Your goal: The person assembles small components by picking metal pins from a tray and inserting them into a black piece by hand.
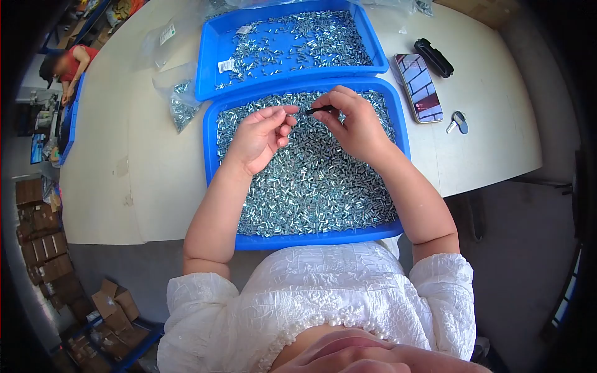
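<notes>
Above the near blue tray (214,180), full of small silvery metal cylinders (317,193), both hands meet near its far side. My left hand (260,138) is closed in a pinch, thumb against forefinger; whatever lies between the fingertips is too small to make out. My right hand (354,121) grips a thin black tool (321,109) between thumb and fingers, its tip pointing left at the left fingertips. A second blue tray (214,40) stands directly behind, with similar metal pieces spread thinly over its bottom and small white labels among them.
Right of the trays lie a phone (420,88), a black case (434,58) and a key (458,123). A clear bag of metal pieces (182,107) sits left of them on the table (106,186). Another person (74,62) is at the far left; cardboard boxes (115,304) stand below.
</notes>
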`<state>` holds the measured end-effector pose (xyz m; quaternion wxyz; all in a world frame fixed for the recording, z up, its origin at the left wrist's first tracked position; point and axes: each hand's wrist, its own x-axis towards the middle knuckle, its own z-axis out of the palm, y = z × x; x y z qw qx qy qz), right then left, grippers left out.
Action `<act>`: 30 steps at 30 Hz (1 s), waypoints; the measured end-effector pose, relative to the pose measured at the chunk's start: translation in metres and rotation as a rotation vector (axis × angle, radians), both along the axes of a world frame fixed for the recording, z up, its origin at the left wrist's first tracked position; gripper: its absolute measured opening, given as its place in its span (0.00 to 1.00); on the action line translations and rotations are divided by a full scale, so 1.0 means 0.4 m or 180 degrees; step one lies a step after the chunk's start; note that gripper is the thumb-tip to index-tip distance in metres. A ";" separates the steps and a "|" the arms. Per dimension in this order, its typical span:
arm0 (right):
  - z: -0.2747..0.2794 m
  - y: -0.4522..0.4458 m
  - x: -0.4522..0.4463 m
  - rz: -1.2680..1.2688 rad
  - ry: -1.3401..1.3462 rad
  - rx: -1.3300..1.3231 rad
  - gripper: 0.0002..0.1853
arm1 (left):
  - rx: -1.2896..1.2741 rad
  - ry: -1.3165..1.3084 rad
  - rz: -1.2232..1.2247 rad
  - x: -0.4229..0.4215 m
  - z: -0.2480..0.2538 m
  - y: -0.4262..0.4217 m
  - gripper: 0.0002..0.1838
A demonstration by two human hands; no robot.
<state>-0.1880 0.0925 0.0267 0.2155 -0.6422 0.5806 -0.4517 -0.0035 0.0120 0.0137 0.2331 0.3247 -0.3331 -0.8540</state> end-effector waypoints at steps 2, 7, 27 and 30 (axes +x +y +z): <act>0.000 0.000 0.000 -0.0012 0.0037 0.0030 0.06 | -0.0243 -0.0166 -0.0019 -0.002 0.002 0.002 0.11; -0.008 -0.002 0.003 -0.0082 0.0172 -0.0081 0.07 | -0.0432 -0.0227 -0.0041 -0.003 -0.007 0.005 0.10; 0.007 0.011 0.015 -0.0073 0.0080 0.0586 0.08 | -0.1417 -0.0654 0.0340 -0.020 -0.003 0.035 0.08; -0.013 0.005 0.008 -0.0021 0.0259 0.0518 0.08 | -0.1419 -0.0635 0.0316 -0.020 -0.004 0.035 0.09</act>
